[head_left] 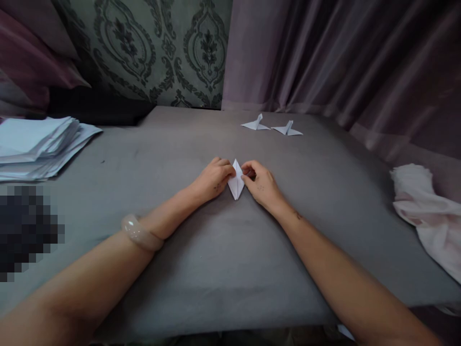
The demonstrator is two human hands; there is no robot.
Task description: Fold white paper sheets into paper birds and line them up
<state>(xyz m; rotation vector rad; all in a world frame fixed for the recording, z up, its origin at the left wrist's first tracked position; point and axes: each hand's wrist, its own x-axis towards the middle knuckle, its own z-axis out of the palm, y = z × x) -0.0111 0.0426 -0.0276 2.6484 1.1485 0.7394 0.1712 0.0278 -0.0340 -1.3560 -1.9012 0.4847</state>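
2 hands: L fingers pinch ppr, R parted.

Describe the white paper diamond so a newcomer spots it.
On the grey tablecloth, find the bare left hand and right hand. Between them is the white paper diamond, creased lengthwise, lacking the spread wings of the two white folded-paper figures beyond.

Between the two bare forearms, the smooth grey cloth-covered table offers an open wedge. At its tip, the white diamond-shaped folded paper fills the gap between the left hand and right hand. Beyond them runs a free strip, interrupted by two small white winged paper figures. A loose white paper stack blocks the left; crumpled pale-pink fabric, the right.
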